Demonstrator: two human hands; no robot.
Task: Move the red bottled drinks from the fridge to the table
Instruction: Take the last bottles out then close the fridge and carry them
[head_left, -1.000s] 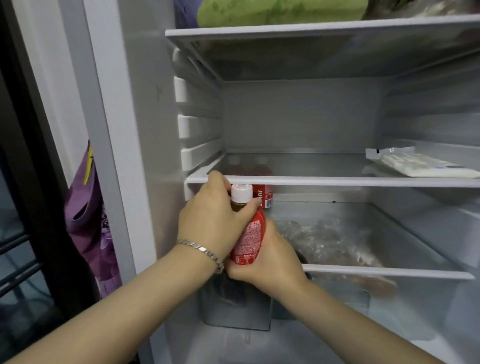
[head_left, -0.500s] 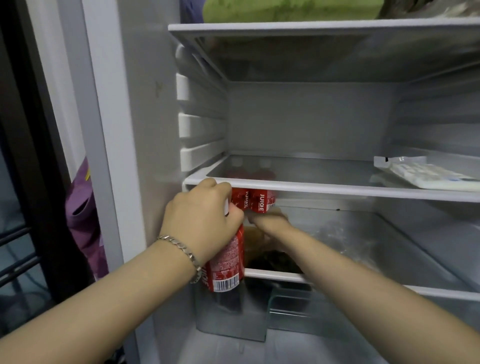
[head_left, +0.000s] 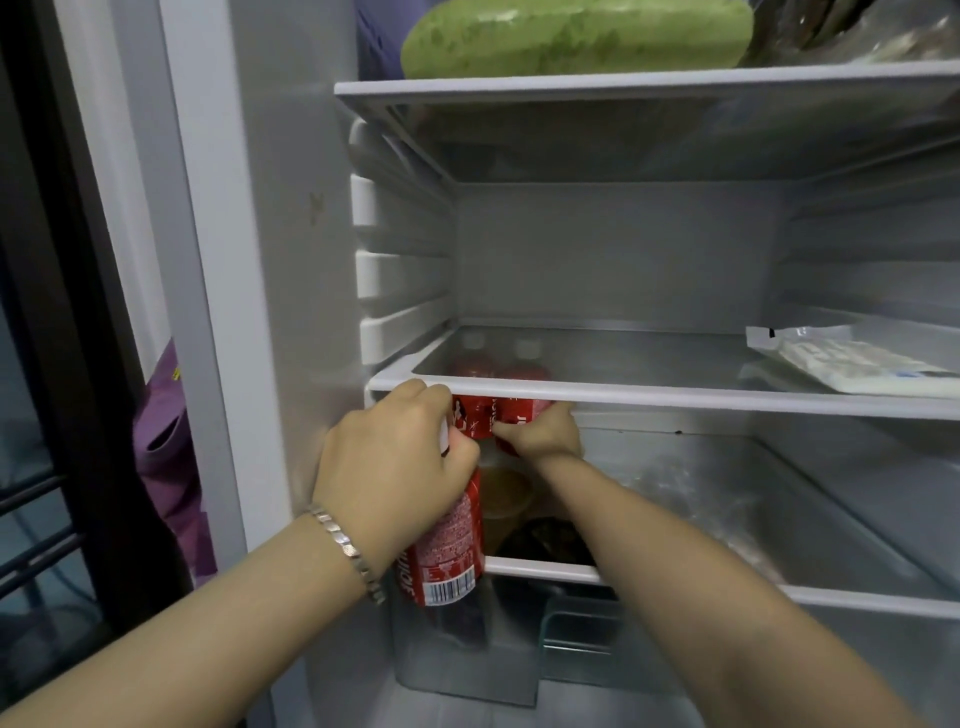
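**Both grips on red bottles under the glass shelf**

The fridge (head_left: 291, 260) stands open, its white side wall just left of the left grip (head_left: 395, 467). A purple bag (head_left: 166, 457) shows farther left, outside it. Below both grips sits a clear drawer (head_left: 467, 670). The lower shelf (head_left: 545, 570) runs under the right forearm and carries a brownish tub (head_left: 506, 493) and crumpled plastic (head_left: 675, 493). A glass shelf (head_left: 675, 399) crosses just above the knuckles, with a white packet (head_left: 841, 358) on it well off to the right. High above, the top shelf (head_left: 623, 85) bears a pale green gourd (head_left: 571, 36).

The left grip, with a metal bracelet (head_left: 348, 551) at its wrist, is wrapped round the top of the held bottle (head_left: 447, 556). This red bottle is roughly upright, in front of the lower shelf's edge. Deeper in, the right grip (head_left: 545, 431) curls round the right standing bottle (head_left: 519, 413), under the glass shelf. The left standing bottle (head_left: 470, 420) touches it, between the two grips.
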